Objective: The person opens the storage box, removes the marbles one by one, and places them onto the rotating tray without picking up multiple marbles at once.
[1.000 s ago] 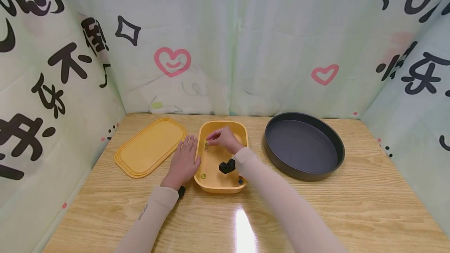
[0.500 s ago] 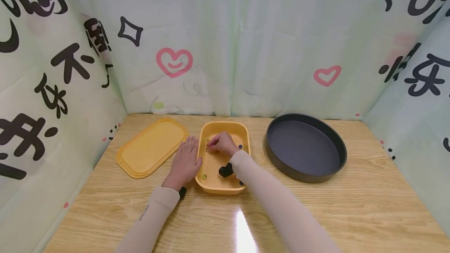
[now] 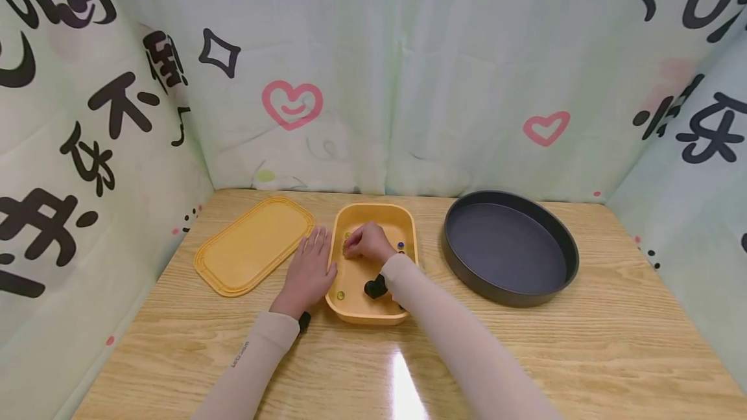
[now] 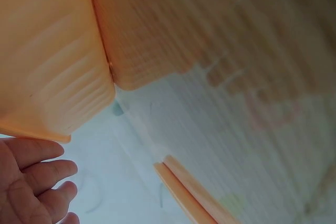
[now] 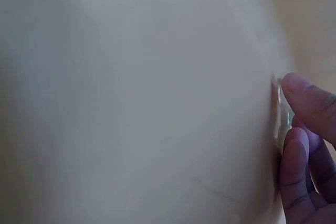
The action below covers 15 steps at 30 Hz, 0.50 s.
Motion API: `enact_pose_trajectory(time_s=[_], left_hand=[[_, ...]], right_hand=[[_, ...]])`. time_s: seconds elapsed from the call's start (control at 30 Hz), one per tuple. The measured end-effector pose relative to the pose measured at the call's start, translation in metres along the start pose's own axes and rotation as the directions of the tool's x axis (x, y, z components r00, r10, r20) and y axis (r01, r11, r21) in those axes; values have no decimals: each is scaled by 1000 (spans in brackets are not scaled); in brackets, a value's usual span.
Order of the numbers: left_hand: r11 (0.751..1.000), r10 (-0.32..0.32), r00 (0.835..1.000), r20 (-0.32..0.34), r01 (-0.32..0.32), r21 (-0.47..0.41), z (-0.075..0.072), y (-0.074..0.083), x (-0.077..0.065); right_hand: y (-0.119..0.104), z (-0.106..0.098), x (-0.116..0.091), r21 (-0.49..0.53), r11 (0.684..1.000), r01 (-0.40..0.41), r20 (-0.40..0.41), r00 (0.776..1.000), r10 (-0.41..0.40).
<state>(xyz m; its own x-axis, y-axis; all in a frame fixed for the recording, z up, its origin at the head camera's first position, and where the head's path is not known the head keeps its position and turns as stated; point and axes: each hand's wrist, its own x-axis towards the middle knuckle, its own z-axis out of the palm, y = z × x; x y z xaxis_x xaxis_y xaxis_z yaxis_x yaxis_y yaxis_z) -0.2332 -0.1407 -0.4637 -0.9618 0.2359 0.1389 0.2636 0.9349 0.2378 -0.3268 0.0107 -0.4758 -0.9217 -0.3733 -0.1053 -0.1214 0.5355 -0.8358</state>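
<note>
A yellow plastic box [image 3: 373, 314] stands on the wooden table with a few small glass marbles inside. My right hand [image 3: 370, 242] reaches into it near the left wall. Its thumb and fingers [image 5: 295, 153] pinch at a clear glass marble [image 5: 285, 113] by the box floor, largely covered by the fingers. A yellowish marble [image 3: 341, 295] lies in the near left corner and a dark blue marble [image 3: 401, 245] along the right wall. My left hand [image 3: 307, 271] lies with straight fingers against the box's left side; in the left wrist view, fingers [image 4: 50, 174] touch under its rim.
Left of the box lies a flat yellow lid [image 3: 255, 245], close to my left fingertips. A round dark grey pan [image 3: 508, 293] stands to the right. Printed curtains [image 3: 391, 83] enclose the table at the back and sides.
My right hand has lowered slightly toward the box's left wall and toward me. The dark blue marble by the right wall has come into view. My left hand stays in place.
</note>
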Motion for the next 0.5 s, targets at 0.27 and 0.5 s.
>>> enact_pose_trajectory(time_s=[0.27,0.5], left_hand=[[1000,-6,1000,10,6,8,0,0,0],[1000,-9,1000,13,9,14,-1,1,0]], right_hand=[[-2,1,-2,-101,993,55,38,998,-52],[0,1,-2,-116,990,76,84,994,-67]])
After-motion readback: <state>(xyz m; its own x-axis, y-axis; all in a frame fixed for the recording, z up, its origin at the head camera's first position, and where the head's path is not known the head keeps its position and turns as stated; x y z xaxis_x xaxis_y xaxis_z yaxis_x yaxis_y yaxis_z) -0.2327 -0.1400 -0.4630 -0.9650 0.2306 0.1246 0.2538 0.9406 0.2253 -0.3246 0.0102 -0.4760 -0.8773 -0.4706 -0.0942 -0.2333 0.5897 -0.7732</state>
